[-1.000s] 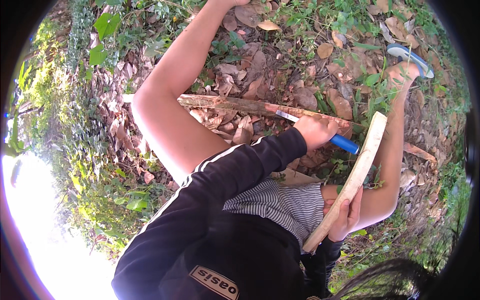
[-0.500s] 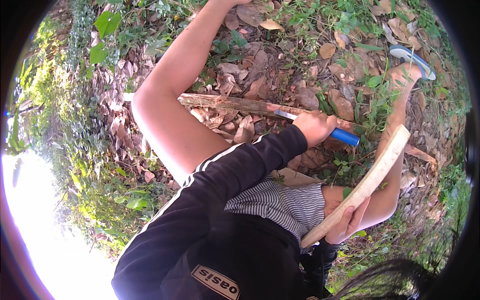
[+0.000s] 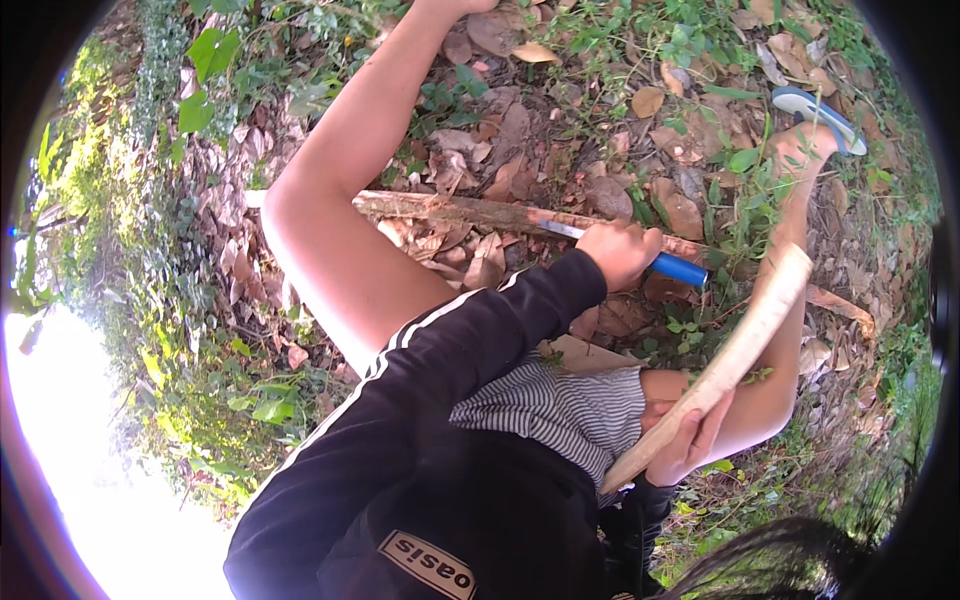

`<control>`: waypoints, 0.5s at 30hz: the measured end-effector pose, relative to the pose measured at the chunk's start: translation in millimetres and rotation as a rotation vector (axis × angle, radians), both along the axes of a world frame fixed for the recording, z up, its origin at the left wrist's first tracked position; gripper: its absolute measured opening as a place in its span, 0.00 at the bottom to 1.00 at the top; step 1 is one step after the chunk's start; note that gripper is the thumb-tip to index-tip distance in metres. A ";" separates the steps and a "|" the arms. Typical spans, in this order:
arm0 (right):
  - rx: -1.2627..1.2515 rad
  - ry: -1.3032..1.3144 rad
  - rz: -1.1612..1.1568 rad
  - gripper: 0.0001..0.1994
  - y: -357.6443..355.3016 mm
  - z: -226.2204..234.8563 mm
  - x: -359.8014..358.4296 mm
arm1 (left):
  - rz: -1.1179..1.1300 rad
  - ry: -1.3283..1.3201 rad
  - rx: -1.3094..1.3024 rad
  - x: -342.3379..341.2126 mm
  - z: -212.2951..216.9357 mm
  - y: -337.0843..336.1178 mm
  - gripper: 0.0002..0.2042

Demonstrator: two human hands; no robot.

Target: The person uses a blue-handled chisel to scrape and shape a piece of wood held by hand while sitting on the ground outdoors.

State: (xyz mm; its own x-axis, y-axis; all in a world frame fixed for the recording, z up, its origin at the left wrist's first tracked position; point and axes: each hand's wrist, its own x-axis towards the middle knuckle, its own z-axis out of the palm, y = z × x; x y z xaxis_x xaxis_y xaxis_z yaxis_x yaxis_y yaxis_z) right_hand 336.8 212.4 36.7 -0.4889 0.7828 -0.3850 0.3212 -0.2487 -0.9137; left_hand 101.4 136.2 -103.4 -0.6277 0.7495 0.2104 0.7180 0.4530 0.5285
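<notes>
My left hand (image 3: 622, 254) is closed around the blue handle of a knife (image 3: 682, 268). Its narrow metal blade sticks out on the left, over a bark-covered branch on the ground (image 3: 430, 207); whether they touch I cannot tell. At the lower right, my right hand (image 3: 690, 440) grips a pale, slightly curved length of bare wood (image 3: 740, 345) near its lower end. That wood slants up to the right across my right leg, its lower tip close to my body. The knife is apart from the pale wood.
My bent legs spread to both sides, with a blue-and-white sandal (image 3: 820, 118) on the right foot. Dry brown leaves (image 3: 515, 180) and low green plants (image 3: 690, 40) cover the ground. A reddish-brown bark piece (image 3: 843, 308) lies beyond my right leg.
My left hand and the knife have shifted slightly left. The upper end of the pale wood has moved a little left too, still in my right hand.
</notes>
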 end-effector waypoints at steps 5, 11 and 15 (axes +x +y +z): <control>0.069 -0.180 0.345 0.28 7.7 -0.1 4.9 | 0.018 -0.024 -0.082 -12.7 -8.4 -20.0 0.08; -0.029 -0.141 0.380 0.30 14.9 3.2 -6.3 | 0.082 -0.088 -0.051 -18.7 7.3 -16.4 0.08; -0.056 -0.054 0.121 0.31 24.4 2.7 -5.9 | 0.063 -0.022 0.081 -5.7 15.0 -7.1 0.07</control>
State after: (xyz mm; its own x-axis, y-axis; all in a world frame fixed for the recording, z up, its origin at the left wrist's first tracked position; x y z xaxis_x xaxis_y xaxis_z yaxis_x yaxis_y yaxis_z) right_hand 330.8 236.8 39.4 -0.5556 0.6961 -0.4547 0.4003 -0.2554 -0.8801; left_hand 95.7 129.1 -88.4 -0.6786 0.6892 0.2540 0.6768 0.4523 0.5808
